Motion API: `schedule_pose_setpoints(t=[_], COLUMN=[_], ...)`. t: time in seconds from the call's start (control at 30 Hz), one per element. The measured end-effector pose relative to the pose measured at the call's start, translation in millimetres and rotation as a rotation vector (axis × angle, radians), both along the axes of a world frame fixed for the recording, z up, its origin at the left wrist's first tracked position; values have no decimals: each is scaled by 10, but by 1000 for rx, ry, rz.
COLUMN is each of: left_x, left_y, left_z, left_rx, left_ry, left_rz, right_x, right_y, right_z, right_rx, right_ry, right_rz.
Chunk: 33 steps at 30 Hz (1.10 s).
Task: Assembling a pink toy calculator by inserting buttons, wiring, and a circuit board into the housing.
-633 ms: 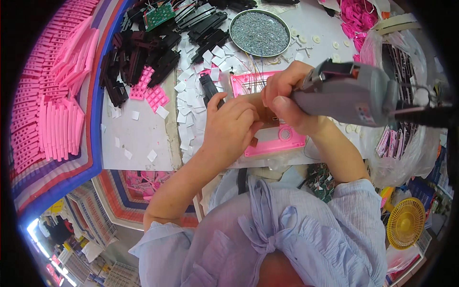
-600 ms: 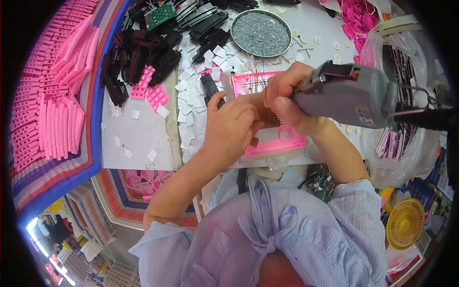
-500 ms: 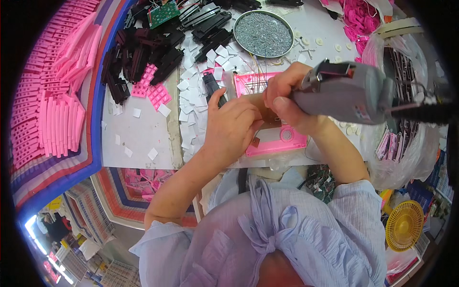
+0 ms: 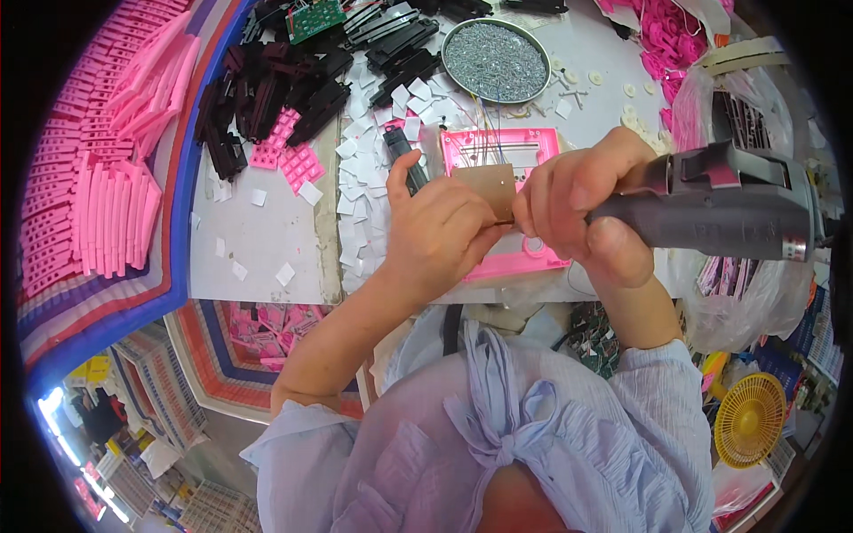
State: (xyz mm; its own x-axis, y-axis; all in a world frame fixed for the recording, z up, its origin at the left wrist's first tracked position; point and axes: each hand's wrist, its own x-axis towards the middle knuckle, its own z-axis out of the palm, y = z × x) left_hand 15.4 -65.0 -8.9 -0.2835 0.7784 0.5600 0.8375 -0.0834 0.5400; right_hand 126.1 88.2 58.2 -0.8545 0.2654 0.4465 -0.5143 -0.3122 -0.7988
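Note:
My right hand (image 4: 591,209) is wrapped round a grey electric screwdriver (image 4: 711,209), which lies nearly level and points left. Between my hands a thin dark tip shows close to my left fingertips. My left hand (image 4: 440,226) is closed in a pinch at that tip; what it pinches is too small to make out. Just behind the fingers a brown board (image 4: 487,188) with thin wires lies over a pink plastic frame (image 4: 544,142). My hands hide part of the frame. Beside my left hand lies a black plastic part (image 4: 404,158).
A round tray of screws (image 4: 496,62) stands behind the frame. White paper squares (image 4: 354,191) lie scattered to the left, with black plastic parts (image 4: 284,93) beyond them. Pink parts (image 4: 111,213) fill a striped container at far left. A plastic bag (image 4: 733,302) bulges at right.
My right hand and the screwdriver have drawn right and slightly down, uncovering more of the brown board and the pink frame. My left hand stays nearby, its fingertips now at the tip.

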Motion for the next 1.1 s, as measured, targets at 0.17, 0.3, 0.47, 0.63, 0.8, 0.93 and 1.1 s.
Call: schedule_pose_setpoints(t=[0.17,0.3,0.47,0.63,0.8,0.93,1.1], left_x=[-110,-301,-298,-223,-167,-92,0], left_y=[-73,-188,-236,-248,-286,-310,-367], left_z=[8,143,33,48,31,-3,-4], left_rx=[-16,-105,-121,-92,-114,-94,-152], left_ry=[-4,-179,-116,-328,-348,-156,-55], left_rz=[-52,70,36,-10,-35,-48,-78], right_x=[49,48,46,42,54,2,-60], right_y=[-79,-166,-179,-205,-172,-156,-174], right_z=[-41,-203,-283,-281,-251,-225,98], right_rx=[-37,0,163,280,402,342,15], right_ry=[-80,-108,-187,-230,-271,-269,-100], right_rz=[-27,-26,-77,-67,-22,-44,-3])
